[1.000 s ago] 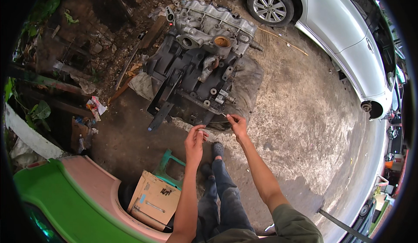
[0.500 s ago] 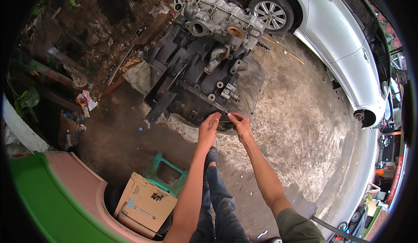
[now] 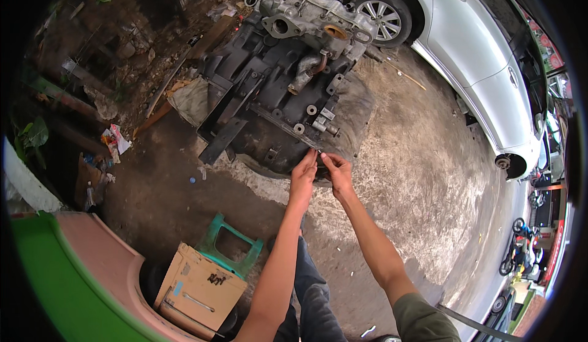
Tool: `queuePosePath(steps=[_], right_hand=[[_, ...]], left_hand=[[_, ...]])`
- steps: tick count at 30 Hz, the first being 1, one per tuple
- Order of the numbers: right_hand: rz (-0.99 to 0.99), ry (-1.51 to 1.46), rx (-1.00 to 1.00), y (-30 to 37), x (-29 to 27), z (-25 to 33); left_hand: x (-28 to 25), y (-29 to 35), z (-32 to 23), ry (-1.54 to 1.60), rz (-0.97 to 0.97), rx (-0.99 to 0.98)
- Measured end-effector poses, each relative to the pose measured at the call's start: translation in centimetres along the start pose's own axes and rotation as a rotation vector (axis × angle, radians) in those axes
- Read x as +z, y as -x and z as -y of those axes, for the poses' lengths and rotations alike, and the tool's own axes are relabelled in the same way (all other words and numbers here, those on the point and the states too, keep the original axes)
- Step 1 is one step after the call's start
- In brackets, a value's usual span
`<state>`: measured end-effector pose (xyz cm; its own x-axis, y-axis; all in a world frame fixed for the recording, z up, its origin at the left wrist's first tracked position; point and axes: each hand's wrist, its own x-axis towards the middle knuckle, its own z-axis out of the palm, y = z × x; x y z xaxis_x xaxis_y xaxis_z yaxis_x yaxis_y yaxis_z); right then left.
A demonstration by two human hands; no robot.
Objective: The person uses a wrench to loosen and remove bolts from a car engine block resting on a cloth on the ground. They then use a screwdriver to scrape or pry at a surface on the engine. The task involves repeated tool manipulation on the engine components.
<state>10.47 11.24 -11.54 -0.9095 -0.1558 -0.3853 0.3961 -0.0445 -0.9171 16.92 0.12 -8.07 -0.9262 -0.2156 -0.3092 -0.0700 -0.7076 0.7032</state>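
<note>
A large, dark engine block (image 3: 245,152) with a silver cylinder head (image 3: 312,11) lies on the ground in front of me. My left hand (image 3: 304,171) is at its near right corner, the fingers pressed together and pointing away from me. Close beside it, my right hand (image 3: 339,173) pinches thumb and forefinger together at the same corner. Whatever lies between the fingertips of either hand is too small to make out. A grey metal fitting (image 3: 326,121) sits on the block just beyond my hands, and a rusty bent pipe (image 3: 303,75) rises farther back.
A silver car (image 3: 465,54) stands at the right, with one bare hub (image 3: 503,162). To the lower left are a green plastic stool (image 3: 245,262) and a cardboard box (image 3: 190,271) with a wrench (image 3: 199,302) on it. Litter and wood (image 3: 211,41) lie at the far left.
My left hand has moved slightly right and away from me, closer to my right hand. Both stay at the block's corner. The whole view has shifted a little.
</note>
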Motion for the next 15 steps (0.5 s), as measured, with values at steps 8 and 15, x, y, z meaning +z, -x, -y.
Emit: queuePosePath(steps=[8,15], right_hand=[[0.221,0.759,-0.033,-1.6,-1.4,2.6],[0.283,0.97,0.045,-0.2,-0.3,5.5]], left_hand=[[0.1,0.3,-0.9,-0.011,0.023,-0.036],[0.1,0.9,-3.1,-0.093,0.001,-0.087]])
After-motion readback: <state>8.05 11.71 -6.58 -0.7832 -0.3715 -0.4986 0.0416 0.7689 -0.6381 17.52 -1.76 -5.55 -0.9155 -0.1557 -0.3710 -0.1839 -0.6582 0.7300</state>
